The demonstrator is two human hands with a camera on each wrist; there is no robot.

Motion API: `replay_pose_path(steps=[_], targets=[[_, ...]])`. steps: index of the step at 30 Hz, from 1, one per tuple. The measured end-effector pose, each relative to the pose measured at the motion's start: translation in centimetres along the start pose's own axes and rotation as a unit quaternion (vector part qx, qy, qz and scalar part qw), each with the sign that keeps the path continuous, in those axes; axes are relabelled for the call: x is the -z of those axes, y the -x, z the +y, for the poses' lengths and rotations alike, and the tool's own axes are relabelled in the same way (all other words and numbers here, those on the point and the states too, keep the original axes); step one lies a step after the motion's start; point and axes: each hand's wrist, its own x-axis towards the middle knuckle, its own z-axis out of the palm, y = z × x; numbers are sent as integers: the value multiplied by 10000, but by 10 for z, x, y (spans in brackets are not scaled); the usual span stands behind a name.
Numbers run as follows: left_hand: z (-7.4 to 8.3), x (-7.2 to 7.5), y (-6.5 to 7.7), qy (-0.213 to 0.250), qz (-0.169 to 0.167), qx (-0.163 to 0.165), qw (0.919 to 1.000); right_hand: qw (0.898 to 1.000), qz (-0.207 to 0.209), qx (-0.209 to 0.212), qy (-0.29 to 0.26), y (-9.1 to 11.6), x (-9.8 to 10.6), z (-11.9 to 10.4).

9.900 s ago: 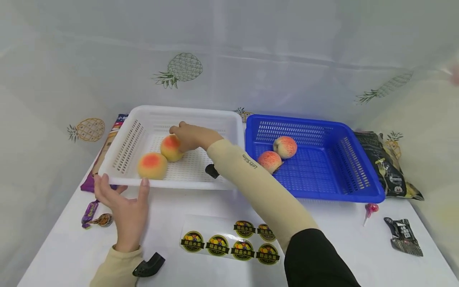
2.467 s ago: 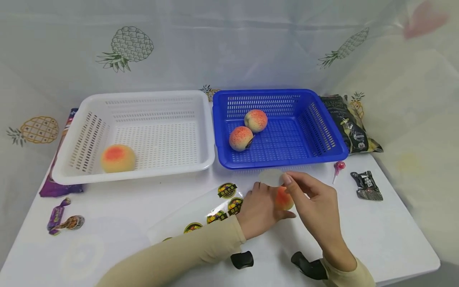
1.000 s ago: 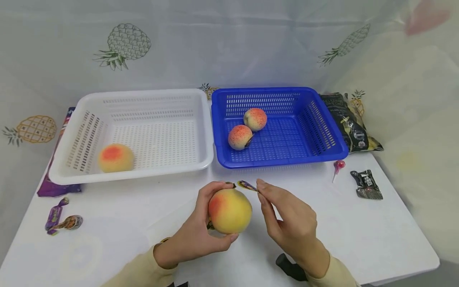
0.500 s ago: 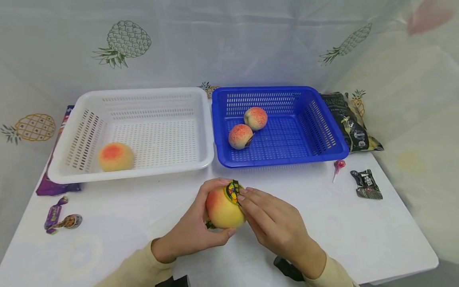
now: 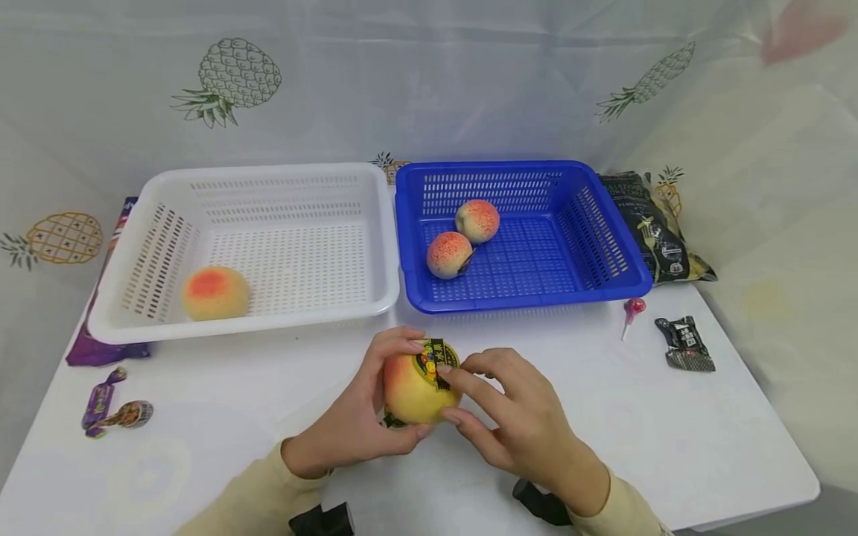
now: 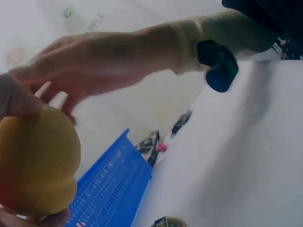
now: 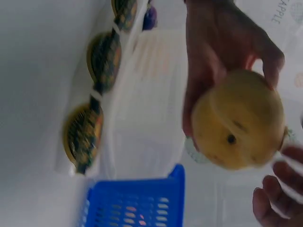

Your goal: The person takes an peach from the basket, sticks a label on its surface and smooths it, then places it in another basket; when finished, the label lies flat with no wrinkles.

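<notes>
A yellow peach with a red blush is held over the table in my left hand, thumb below and fingers above. A round black-and-gold fruit sticker lies on the peach's upper side. My right hand is at the right of the fruit, its index finger touching the sticker and its thumb near the peach's side. In the right wrist view, the peach's underside shows a small dark spot. Several similar stickers stand in a row on a clear sheet, largely hidden by my left arm in the head view.
One peach sits in the white basket. Two speckled peaches lie in the blue basket. Wrapped candies are at left; a lollipop, a black packet and a black snack bag at right.
The blushed peach has left the white basket for my left hand. The sticker, pinched in my right hand a second ago, now lies on it. My right fingers have since spread apart slightly.
</notes>
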Motion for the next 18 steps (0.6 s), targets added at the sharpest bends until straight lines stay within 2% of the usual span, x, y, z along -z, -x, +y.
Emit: replay_pose_path(steps=[1,2,3,4,6,8,9,10,12,13,17,18], targets=[[-1,1,0,124,-18,18,9999,9986,-90,-471,-233,4,0,0],[-2,2,0,261,-39,40,9996,9926,-233,-1025,-600,6,0,0],[-3,4,-1,412,-64,61,9991,9808,-390,-1616,-1018,9,-1,0],[-4,5,-1,579,-78,103,9982,9624,-568,-2233,-1442,10,-1,-1],[-8,7,-2,869,-106,120,9961,9134,-1022,-3327,-2112,12,0,-2],[-12,8,-2,1056,-149,149,9942,8669,-1398,-4003,-2621,11,0,-4],[-15,9,-2,1094,-173,162,9937,8540,-1480,-4137,-2787,10,0,-5],[-17,8,-2,1071,-206,188,9939,8461,-1513,-4210,-2899,9,-1,-5],[-21,7,-1,893,-302,266,9952,8391,-1492,-4263,-3032,8,-1,-7],[-23,7,-1,781,-351,343,9957,8403,-1455,-4254,-3029,8,-2,-7],[-30,5,1,503,-591,567,9954,8597,-1307,-4042,-2836,11,-4,-7],[-31,5,1,434,-612,633,9952,8687,-1265,-3955,-2699,12,-5,-7]])
